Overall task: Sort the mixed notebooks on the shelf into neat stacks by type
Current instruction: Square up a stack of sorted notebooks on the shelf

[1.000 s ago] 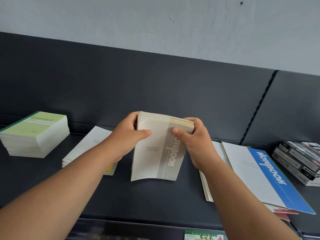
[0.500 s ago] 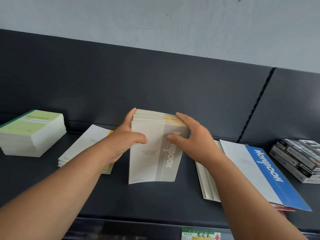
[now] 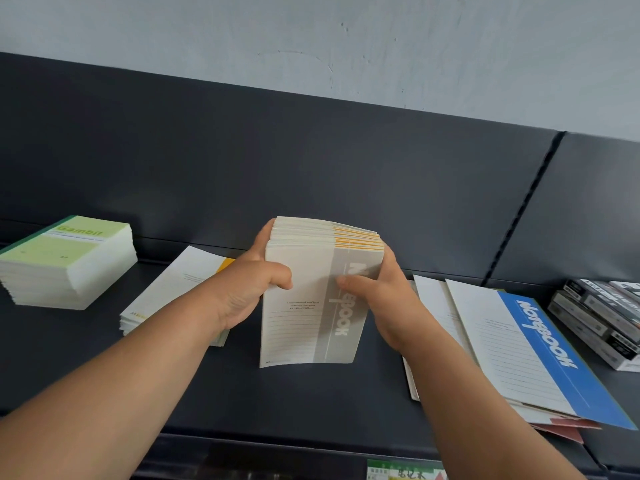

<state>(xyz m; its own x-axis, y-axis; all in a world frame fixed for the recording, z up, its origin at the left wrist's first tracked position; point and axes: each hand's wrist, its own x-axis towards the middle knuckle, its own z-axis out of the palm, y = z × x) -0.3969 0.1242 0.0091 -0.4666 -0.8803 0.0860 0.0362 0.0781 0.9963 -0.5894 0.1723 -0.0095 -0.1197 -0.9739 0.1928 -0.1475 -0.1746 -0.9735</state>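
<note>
left hand (image 3: 242, 292) + right hand (image 3: 384, 306) | fingers clamped on grey notebook bundle (image 3: 311, 306) | bundle stood upright on shelf (image 3: 294, 403)

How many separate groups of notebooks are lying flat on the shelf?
3: green stack far left, white stack partly hidden behind the left hand, blue-topped pile right.

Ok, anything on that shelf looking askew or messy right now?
Yes: the large blue notebook pile on the right is fanned out, with reddish covers poking from underneath. The green stack looks square.
</note>
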